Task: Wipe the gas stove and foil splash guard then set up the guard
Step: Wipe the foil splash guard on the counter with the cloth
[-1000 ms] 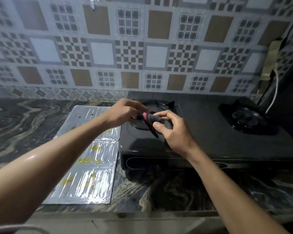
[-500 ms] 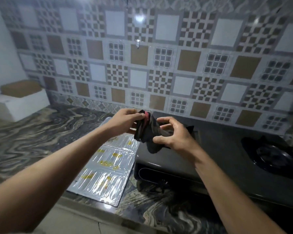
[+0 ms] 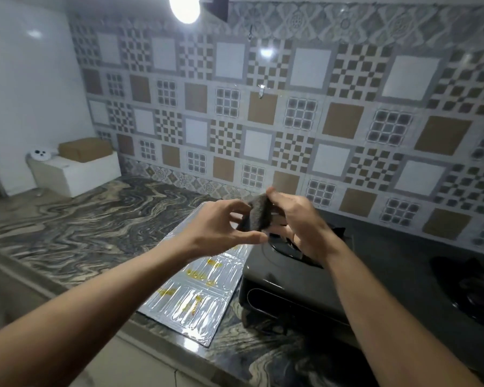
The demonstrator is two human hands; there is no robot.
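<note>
A dark grey cloth (image 3: 259,216) hangs in the air above the left burner of the black gas stove (image 3: 375,277). My right hand (image 3: 299,224) pinches its top edge. My left hand (image 3: 221,227) holds its left side between thumb and fingers. The silver foil splash guard (image 3: 196,291) lies flat on the marbled counter, left of the stove, with yellow stains on it. The left burner (image 3: 288,247) is partly hidden behind my right hand. The right burner (image 3: 470,286) sits at the far right.
A patterned tile wall (image 3: 291,121) rises behind the stove. A white box (image 3: 76,174) with a brown carton (image 3: 84,149) on it stands at the counter's far left corner. The marbled counter (image 3: 95,227) runs left of the foil. A bright lamp (image 3: 184,7) glares above.
Both hands have lifted the cloth higher above the burner and are handling it between the fingers. My view has tilted up and turned left, so more wall and counter show.
</note>
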